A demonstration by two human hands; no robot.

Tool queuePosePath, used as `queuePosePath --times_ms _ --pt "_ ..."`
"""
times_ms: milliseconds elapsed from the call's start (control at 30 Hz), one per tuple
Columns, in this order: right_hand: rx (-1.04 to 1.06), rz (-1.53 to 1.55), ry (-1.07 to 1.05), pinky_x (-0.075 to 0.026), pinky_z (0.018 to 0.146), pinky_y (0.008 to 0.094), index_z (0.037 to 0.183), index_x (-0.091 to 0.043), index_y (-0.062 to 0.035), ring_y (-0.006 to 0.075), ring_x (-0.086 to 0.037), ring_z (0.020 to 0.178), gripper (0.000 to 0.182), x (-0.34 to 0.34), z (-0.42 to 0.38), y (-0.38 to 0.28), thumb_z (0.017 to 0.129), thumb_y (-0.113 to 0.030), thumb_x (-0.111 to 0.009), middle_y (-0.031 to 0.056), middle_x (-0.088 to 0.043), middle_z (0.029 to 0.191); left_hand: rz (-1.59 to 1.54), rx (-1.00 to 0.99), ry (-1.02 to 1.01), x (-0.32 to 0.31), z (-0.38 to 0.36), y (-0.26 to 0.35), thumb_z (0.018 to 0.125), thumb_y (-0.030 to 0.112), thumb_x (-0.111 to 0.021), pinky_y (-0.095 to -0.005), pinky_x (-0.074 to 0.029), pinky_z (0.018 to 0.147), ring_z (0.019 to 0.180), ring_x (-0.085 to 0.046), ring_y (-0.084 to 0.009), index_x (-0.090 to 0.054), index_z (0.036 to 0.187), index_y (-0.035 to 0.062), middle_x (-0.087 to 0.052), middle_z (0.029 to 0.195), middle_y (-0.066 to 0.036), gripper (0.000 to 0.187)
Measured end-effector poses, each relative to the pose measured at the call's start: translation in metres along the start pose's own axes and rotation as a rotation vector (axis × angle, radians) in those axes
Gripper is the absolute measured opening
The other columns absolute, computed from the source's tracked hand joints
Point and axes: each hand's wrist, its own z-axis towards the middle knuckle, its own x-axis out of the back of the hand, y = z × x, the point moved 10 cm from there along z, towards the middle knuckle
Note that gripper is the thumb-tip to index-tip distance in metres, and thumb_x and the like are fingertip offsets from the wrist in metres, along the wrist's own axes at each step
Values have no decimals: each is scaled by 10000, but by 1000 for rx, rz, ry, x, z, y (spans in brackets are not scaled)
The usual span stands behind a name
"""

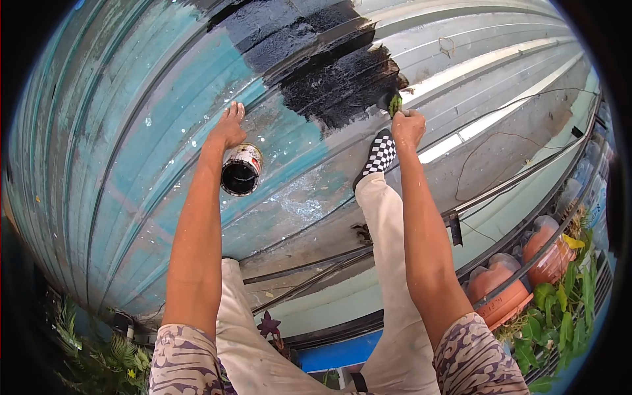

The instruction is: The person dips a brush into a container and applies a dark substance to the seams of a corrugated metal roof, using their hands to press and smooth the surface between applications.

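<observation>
My right hand (409,129) is closed on the green handle of a paintbrush (395,104), whose dark bristles meet the lower right edge of a wet black paint patch (336,85). That patch covers part of a ribbed metal roof (191,112) in faded turquoise and bare grey. On the turquoise part my left hand (230,125) rests with its fingers stretched out flat, holding nothing. Just below it, beside the wrist, stands an open paint can (254,158) with black paint inside and drips on its label.
My foot in a black-and-white checkered shoe (380,153) is planted close to the brush. A thin cable (507,100) crosses the roof at right. Beyond the roof's edge are terracotta-coloured pots (503,289), green plants (559,322) and a metal rail (520,271).
</observation>
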Motion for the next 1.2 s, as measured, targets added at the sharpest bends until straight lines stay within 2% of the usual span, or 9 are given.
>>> queuePosePath --times_ms 167,267,467,633,767,933,1033,1133,1200 --pt "385 -159 -342 -495 812 503 819 -673 50 463 -650 875 189 -95 -98 -35 728 -110 -629 307 -667 873 -19 16 -2 -2 -1 1 810 153 -483 -404 -176 1212 1481 -102 -343 -52 1553 95 -27 1616 -150 860" --pt "20 86 -633 -507 800 470 837 -680 55 432 -666 854 220 -114 -65 -5 716 -127 -654 282 -681 860 3 33 -13 -1 -1 1 822 169 -473 -405 -175 1212 1482 -101 -342 -46 1553 98 -18 1618 -143 850" --pt "175 -5 52 -511 802 485 873 -681 59 439 -667 856 224 -42 -33 -57 751 -126 -651 281 -682 885 8 34 -5 -3 0 1 837 189 -460 -406 -176 1211 1484 -97 -335 -40 1554 104 -15 1619 -137 836" --pt "376 -102 -324 -507 819 496 879 -680 61 453 -662 892 229 -122 -94 -104 763 -135 -658 309 -668 867 6 28 -15 -2 -3 3 832 187 -460 -406 -169 1212 1487 -86 -326 -41 1554 104 -11 1620 -132 839" --pt "-181 366 -504 -484 508 336 851 -696 62 188 -606 541 174 -107 -12 -74 736 -67 -714 144 -681 723 -15 30 -12 0 0 1 826 180 -459 -403 -163 1213 1488 -83 -323 -44 1555 105 -9 1620 -131 841" --pt "-37 332 122 -524 751 441 871 -689 77 375 -693 821 193 -62 -19 -85 790 -94 -649 257 -695 863 -13 29 0 -1 0 1 821 168 -460 -401 -162 1213 1488 -80 -326 -48 1555 102 -7 1619 -137 844" --pt "-220 596 -183 -503 863 423 884 -690 55 393 -684 877 183 -155 -84 -63 827 -112 -640 269 -692 871 -9 28 -8 0 -2 3 820 167 -461 -400 -159 1213 1487 -77 -333 -52 1554 99 -13 1619 -141 843" --pt "-777 841 -621 -390 421 380 839 -581 4 216 -553 495 110 -189 -138 -50 861 -99 -615 147 -603 709 -21 26 -29 -2 -4 3 823 165 -458 -401 -156 1214 1486 -75 -339 -48 1554 94 -12 1618 -144 841" --pt "-991 1202 -932 -216 361 300 838 -524 -21 127 -377 405 80 -206 -112 -41 868 -52 -592 91 -514 644 9 8 -18 -1 0 3 821 163 -465 -402 -155 1214 1486 -74 -339 -45 1553 91 -8 1618 -145 847"
